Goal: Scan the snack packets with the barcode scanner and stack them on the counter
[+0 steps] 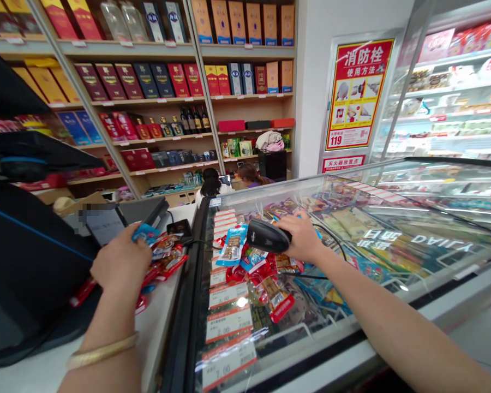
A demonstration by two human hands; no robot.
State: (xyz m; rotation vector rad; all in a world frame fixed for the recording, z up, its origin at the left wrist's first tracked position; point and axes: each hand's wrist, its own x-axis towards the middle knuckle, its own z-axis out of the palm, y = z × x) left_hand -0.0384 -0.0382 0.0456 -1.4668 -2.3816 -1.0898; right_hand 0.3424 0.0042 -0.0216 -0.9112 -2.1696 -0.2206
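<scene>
My left hand (pixel 120 256), a gold bangle on its wrist, is closed on a blue snack packet (pixel 146 233) above the white counter (pixel 157 333). Red snack packets (pixel 172 261) lie beside and under that hand. My right hand (pixel 305 234) is wrapped round a black barcode scanner (pixel 267 236), its head pointing left. Under and beside the scanner, several red and blue packets are piled on the freezer's glass top (pixel 270 338). A blue-edged packet (pixel 232 245) lies at the pile's left, and a red one (pixel 277 297) at its front.
A black monitor and terminal (pixel 28 262) stand at the left. The scanner's cable runs over the glass. Two people (pixel 211 183) are low behind the counter, before shelves (pixel 147 101) of boxes and bottles. A lit display fridge (pixel 454 103) is at the right.
</scene>
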